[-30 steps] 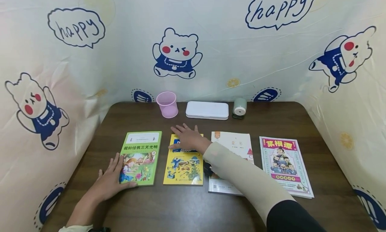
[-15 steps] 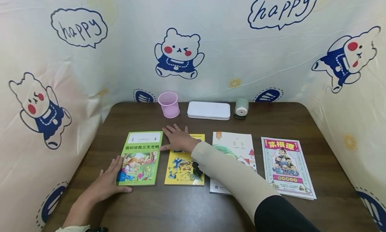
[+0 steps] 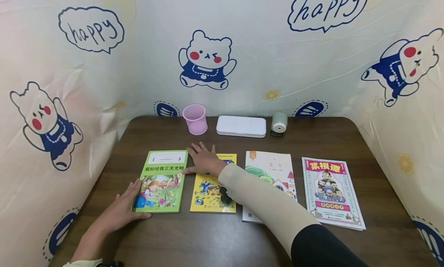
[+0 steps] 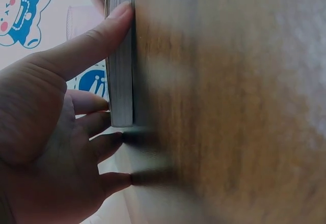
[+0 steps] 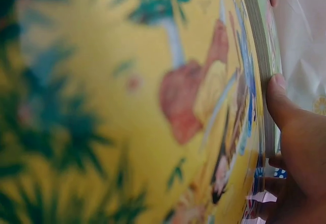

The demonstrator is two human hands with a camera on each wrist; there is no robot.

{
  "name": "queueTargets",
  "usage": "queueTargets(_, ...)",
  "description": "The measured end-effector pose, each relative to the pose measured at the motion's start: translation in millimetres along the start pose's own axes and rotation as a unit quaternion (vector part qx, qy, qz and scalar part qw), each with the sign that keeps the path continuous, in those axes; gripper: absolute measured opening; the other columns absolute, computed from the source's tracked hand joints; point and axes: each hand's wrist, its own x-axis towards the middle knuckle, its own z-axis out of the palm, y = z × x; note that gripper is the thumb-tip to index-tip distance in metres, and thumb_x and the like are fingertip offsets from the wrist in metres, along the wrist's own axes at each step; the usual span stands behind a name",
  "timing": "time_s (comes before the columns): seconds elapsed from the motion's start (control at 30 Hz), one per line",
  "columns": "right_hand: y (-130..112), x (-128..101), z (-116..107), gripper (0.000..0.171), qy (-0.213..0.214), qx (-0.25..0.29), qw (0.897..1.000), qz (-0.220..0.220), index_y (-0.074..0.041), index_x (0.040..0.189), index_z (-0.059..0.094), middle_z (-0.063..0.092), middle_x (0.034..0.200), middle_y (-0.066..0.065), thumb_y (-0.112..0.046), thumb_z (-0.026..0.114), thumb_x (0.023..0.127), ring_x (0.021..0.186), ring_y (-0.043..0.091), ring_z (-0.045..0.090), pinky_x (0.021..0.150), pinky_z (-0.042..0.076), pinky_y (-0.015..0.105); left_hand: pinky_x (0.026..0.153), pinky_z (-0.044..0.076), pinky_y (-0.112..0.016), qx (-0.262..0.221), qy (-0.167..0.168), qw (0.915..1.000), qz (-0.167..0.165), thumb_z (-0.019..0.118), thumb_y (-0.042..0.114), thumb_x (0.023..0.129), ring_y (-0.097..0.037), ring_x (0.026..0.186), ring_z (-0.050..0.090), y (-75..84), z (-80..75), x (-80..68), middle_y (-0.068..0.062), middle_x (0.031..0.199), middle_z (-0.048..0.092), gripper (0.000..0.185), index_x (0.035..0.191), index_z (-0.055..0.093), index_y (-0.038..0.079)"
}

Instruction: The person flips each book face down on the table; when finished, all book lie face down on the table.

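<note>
My left hand [image 3: 122, 210] lies flat on the table [image 3: 215, 240] with its fingers straight and loosely spread, pressed against the near left corner of the green book [image 3: 160, 181]; in the left wrist view my thumb [image 4: 97, 40] runs along the book's edge [image 4: 120, 66] while the other fingers rest on the wood below it. The green book lies face up just ahead of that hand, its long axis running away from me, title end at the far side.

My right hand [image 3: 202, 160] reaches across with the fingers straight and fanned, palm down on the far end of the yellow book [image 3: 212, 190], the thumb tip at the green book's right edge. From the right wrist view the thumb [image 5: 285, 107] presses the page edges of the yellow book [image 5: 127, 102]. That book lies under my right hand and forearm, just right of the green one, long axis also pointing away from me.

Right of my right arm lie a white book [image 3: 274, 170] and a magazine [image 3: 331, 192]. Beyond my right hand stand a pink cup [image 3: 195, 119], a white case [image 3: 241, 126] and a small green sharpener [image 3: 279, 123].
</note>
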Motion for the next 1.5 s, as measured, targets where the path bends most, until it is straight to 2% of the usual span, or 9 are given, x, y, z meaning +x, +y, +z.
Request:
queueTargets(0.33, 0, 2, 2, 0.101, 0.006, 0.001, 1.000, 0.001, -0.029, 0.166, 0.020, 0.010, 0.174, -0.002, -0.080, 0.056, 0.087, 0.161, 0.028, 0.002, 0.122, 0.007, 0.070, 0.111, -0.004, -0.081, -0.019, 0.006, 0.9998, -0.005, 0.086, 0.058, 0.076, -0.057, 0.151, -0.002, 2.4, -3.1, -2.7, -0.031, 0.168, -0.001, 0.133, 0.165, 0.003, 0.002)
queueTargets(0.67, 4, 3, 3, 0.101, 0.008, 0.000, 1.000, -0.004, -0.027, 0.166, 0.021, 0.011, 0.174, -0.001, -0.079, 0.057, 0.087, 0.160, 0.028, 0.004, 0.122, 0.009, 0.071, 0.113, 0.021, -0.077, -0.019, 0.022, 0.9996, -0.003, 0.086, 0.057, 0.077, -0.057, 0.151, 0.011, 13.6, -9.5, -8.0, -0.023, 0.171, 0.001, 0.131, 0.166, 0.001, 0.012)
queueTargets(1.0, 5, 3, 2, 0.101, 0.009, 0.012, 1.000, 0.000, -0.025, 0.165, 0.024, 0.012, 0.174, -0.002, -0.076, 0.061, 0.086, 0.160, 0.027, 0.005, 0.122, 0.009, 0.071, 0.114, 0.018, -0.076, -0.076, 0.068, 0.9941, 0.037, 0.089, 0.044, 0.079, -0.050, 0.155, 0.005, 21.6, -15.6, -13.5, -0.011, 0.174, -0.001, 0.124, 0.167, 0.003, 0.026)
queueTargets(1.07, 5, 3, 2, 0.101, 0.010, 0.013, 1.000, -0.001, -0.025, 0.165, 0.024, 0.012, 0.174, -0.002, -0.076, 0.061, 0.086, 0.160, 0.027, 0.005, 0.122, 0.009, 0.071, 0.117, 0.015, -0.073, -0.094, 0.075, 0.9919, 0.041, 0.089, 0.042, 0.080, -0.047, 0.156, 0.004, 23.9, -16.3, -14.7, -0.009, 0.174, -0.002, 0.122, 0.166, 0.003, 0.028)
queueTargets(1.13, 5, 2, 2, 0.101, 0.010, 0.013, 1.000, 0.000, -0.025, 0.165, 0.025, 0.012, 0.174, -0.003, -0.076, 0.062, 0.086, 0.161, 0.027, 0.005, 0.122, 0.009, 0.070, 0.124, 0.013, -0.058, -0.105, 0.080, 0.9904, 0.041, 0.088, 0.042, 0.080, -0.044, 0.157, 0.004, 26.7, -16.8, -15.9, -0.006, 0.174, -0.001, 0.121, 0.166, 0.004, 0.029)
queueTargets(1.23, 5, 2, 3, 0.101, 0.011, 0.014, 1.000, 0.000, -0.025, 0.165, 0.025, 0.012, 0.174, -0.003, -0.076, 0.062, 0.086, 0.161, 0.026, 0.005, 0.123, 0.009, 0.070, 0.125, 0.008, -0.055, -0.131, 0.084, 0.9870, 0.042, 0.089, 0.038, 0.081, -0.042, 0.157, 0.002, 31.6, -17.6, -17.6, -0.005, 0.174, -0.001, 0.120, 0.166, 0.005, 0.027)
queueTargets(1.3, 6, 2, 3, 0.101, 0.010, 0.015, 1.000, -0.001, -0.024, 0.165, 0.025, 0.012, 0.174, -0.003, -0.075, 0.063, 0.086, 0.161, 0.026, 0.004, 0.123, 0.009, 0.070, 0.124, 0.006, -0.059, -0.148, 0.087, 0.9844, 0.039, 0.090, 0.036, 0.080, -0.043, 0.157, 0.001, 34.1, -17.9, -18.1, -0.006, 0.174, -0.001, 0.121, 0.167, 0.006, 0.027)
queueTargets(1.37, 6, 2, 3, 0.101, 0.010, 0.017, 1.000, -0.001, -0.024, 0.165, 0.025, 0.012, 0.174, -0.003, -0.075, 0.063, 0.086, 0.161, 0.026, 0.004, 0.123, 0.008, 0.070, 0.118, 0.005, -0.073, -0.166, 0.088, 0.9816, 0.033, 0.091, 0.032, 0.079, -0.046, 0.156, 0.001, 36.6, -18.1, -18.6, -0.009, 0.173, 0.000, 0.122, 0.166, 0.005, 0.030)
queueTargets(1.5, 6, 2, 4, 0.101, 0.012, 0.019, 1.000, -0.001, -0.023, 0.165, 0.026, 0.012, 0.174, -0.003, -0.074, 0.063, 0.086, 0.161, 0.026, 0.004, 0.123, 0.007, 0.070, 0.117, 0.006, -0.076, -0.193, 0.091, 0.9769, 0.014, 0.090, 0.027, 0.080, -0.051, 0.154, 0.008, 40.6, -18.3, -19.4, -0.019, 0.172, 0.007, 0.122, 0.165, 0.003, 0.035)
